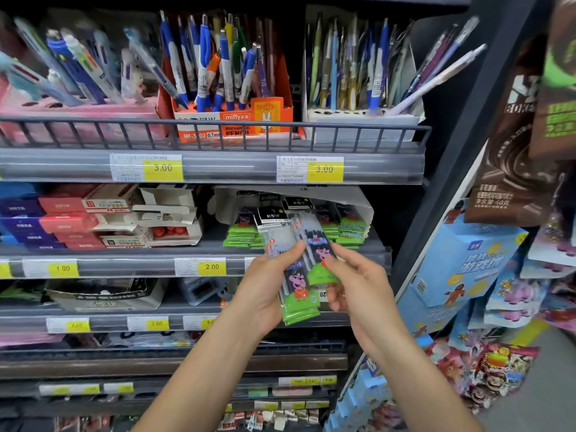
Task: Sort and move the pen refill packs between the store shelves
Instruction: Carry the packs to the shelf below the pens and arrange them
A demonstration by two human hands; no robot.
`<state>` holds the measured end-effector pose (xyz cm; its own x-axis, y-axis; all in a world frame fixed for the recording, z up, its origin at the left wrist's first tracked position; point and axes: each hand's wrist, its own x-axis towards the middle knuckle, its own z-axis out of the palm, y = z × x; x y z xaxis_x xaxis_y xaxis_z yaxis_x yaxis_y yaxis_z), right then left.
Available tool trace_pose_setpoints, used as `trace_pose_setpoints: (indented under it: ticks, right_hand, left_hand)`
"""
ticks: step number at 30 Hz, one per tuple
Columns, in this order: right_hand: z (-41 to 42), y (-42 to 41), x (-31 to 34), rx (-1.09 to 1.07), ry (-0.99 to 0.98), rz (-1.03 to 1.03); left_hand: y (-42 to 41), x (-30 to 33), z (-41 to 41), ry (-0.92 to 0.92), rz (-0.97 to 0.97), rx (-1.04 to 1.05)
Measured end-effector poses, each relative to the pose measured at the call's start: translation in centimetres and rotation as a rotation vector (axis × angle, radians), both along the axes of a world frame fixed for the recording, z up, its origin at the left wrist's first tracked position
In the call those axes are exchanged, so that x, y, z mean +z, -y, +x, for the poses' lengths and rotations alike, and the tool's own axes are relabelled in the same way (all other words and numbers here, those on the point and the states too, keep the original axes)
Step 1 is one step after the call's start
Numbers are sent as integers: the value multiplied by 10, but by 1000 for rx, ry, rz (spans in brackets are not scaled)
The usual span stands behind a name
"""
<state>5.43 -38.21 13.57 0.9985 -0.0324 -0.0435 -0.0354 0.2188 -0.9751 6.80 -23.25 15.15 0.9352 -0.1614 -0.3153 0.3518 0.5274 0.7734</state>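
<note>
My left hand (pixel 265 288) grips a small stack of pen refill packs (pixel 297 294), clear sleeves with a pink cartoon pig and green bottoms. My right hand (pixel 355 285) pinches one more such pack (pixel 321 257) at its lower part, fanned out beside the stack. Both hands hover in front of the second shelf. Behind them, more refill packs with green bottoms (pixel 346 229) lie piled in an open white carton (pixel 358 201) on that shelf.
Above, a railed shelf (pixel 218 132) carries pen display boxes, among them an orange miffy pencil box (pixel 237 120). Red and blue small boxes (pixel 62 219) fill the second shelf's left. Snack and toy bags (pixel 511 169) hang on the right rack. Lower shelves hold more stationery.
</note>
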Motion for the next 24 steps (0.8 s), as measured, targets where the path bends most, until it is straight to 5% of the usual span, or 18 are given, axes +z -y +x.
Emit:
trace_pose_setpoints:
  ticks: [10, 13, 17, 20, 24]
  right_hand:
    - [40, -4, 12, -244, -25, -19]
    - [27, 9, -5, -346, 173, -539]
    - [25, 26, -24, -452, 813, -1247]
    - [43, 29, -23, -348, 1017, -1399]
    - [63, 26, -15, -433, 1055, -1487]
  left_hand:
    - [15, 7, 16, -19, 25, 58]
    - [14, 6, 21, -36, 4, 78]
    - [12, 4, 27, -44, 5, 96]
    - [13, 7, 30, -40, 24, 101]
    - [9, 7, 30, -42, 62, 124]
